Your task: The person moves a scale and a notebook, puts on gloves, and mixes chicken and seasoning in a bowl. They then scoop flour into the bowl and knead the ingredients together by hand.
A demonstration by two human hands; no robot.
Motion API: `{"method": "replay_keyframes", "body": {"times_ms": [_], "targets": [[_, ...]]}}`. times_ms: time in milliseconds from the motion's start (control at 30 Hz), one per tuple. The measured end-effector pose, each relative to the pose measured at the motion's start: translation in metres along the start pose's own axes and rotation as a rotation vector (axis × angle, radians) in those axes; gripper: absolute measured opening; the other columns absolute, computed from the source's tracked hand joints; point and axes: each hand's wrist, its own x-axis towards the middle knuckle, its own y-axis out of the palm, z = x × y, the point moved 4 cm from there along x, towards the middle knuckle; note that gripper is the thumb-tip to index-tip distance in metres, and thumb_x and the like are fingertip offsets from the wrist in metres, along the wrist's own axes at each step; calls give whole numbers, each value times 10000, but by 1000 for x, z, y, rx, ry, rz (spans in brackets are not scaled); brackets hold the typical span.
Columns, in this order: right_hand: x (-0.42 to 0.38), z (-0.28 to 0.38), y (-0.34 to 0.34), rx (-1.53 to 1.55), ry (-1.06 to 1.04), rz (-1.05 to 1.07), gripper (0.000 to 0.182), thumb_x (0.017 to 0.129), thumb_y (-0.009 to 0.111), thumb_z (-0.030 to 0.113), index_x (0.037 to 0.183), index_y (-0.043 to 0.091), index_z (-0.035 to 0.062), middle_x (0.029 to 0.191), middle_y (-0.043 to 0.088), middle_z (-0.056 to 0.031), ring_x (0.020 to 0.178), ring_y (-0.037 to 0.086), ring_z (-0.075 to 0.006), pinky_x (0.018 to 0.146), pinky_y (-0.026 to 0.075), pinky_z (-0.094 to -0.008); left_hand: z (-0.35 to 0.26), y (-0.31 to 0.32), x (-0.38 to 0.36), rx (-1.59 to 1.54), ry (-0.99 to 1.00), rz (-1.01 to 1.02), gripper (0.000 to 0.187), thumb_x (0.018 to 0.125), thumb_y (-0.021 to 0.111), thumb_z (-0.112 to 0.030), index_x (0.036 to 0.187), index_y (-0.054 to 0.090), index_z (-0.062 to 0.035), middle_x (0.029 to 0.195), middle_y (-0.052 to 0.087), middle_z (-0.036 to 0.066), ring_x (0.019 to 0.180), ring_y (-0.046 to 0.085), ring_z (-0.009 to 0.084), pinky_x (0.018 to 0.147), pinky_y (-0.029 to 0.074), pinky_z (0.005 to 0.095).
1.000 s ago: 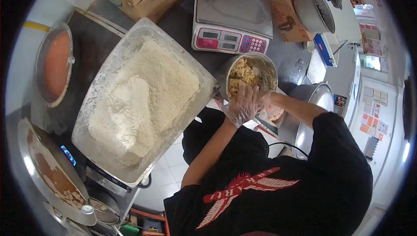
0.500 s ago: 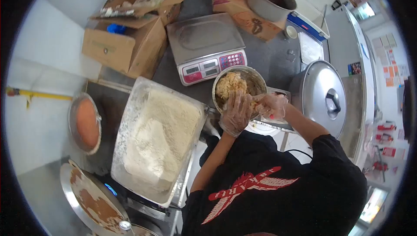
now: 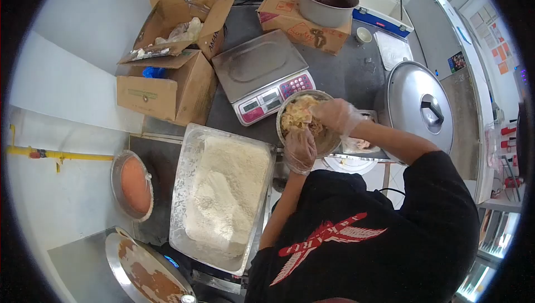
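Observation:
A round metal bowl (image 3: pixel 332 146) holds a lumpy, pale yellow, batter-coated food (image 3: pixel 296 112). My left hand (image 3: pixel 301 149), in a clear plastic glove, reaches in over the near rim with its fingers bent together against the lumps. From the right, my right hand (image 3: pixel 337 117), also gloved, comes over the bowl with fingers curled down at the food. What lies within its fingers is partly hidden by the hand. Left of the bowl stands a large metal tray (image 3: pixel 181 191) of pale flour (image 3: pixel 223 191).
A digital scale (image 3: pixel 262 69) touches the area behind the bowl. Open cardboard boxes (image 3: pixel 167 94) stand back left. A big lidded pot (image 3: pixel 418 102) is at the right. A pan of orange mixture (image 3: pixel 136 186) and a wide pan (image 3: pixel 145 269) sit left. A round tin (image 3: pixel 326 16) rests on a carton.
My right hand has moved from the bowl's right rim to over the food. My left hand has drawn its fingers together, slightly lower. The view has shifted and turned a little.

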Motion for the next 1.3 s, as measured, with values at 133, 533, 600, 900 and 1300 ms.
{"method": "replay_keyframes", "body": {"times_ms": [133,533,600,900,1300], "targets": [[30,22,22,213,80,-16,235,885,554,169,907,735,22,897,733,-161,849,726,-338,706,590,-420,-2,5,-8,42,22,9,302,867,591,-179,1104,612,6,935,593,204,819,587,391,678,499,486],[20,17,55,-135,-62,246,140,878,544,96,896,663,23,830,722,-163,766,729,-301,642,588,-412,-1,2,-3,54,-86,-76,242,826,620,-228,964,627,-29,893,554,176,820,580,360,664,528,445],[-20,36,50,-187,-50,368,140,901,527,101,951,638,32,836,719,-181,765,728,-310,646,592,-410,1,0,-9,30,-89,-6,271,832,614,-240,1001,629,-29,925,550,177,871,575,355,679,539,449],[25,-40,121,-32,114,336,185,907,537,121,1054,619,46,952,694,-181,887,685,-366,767,566,-454,1,11,-10,68,-178,96,242,865,608,-247,1015,617,-57,1013,574,169,1040,576,366,808,545,437],[8,-26,109,-12,-54,277,311,861,595,163,1148,646,54,1030,700,-200,955,697,-342,821,561,-436,-3,3,-13,100,-114,-75,162,835,626,-224,925,614,-90,906,598,126,893,614,294,702,534,390]]}}
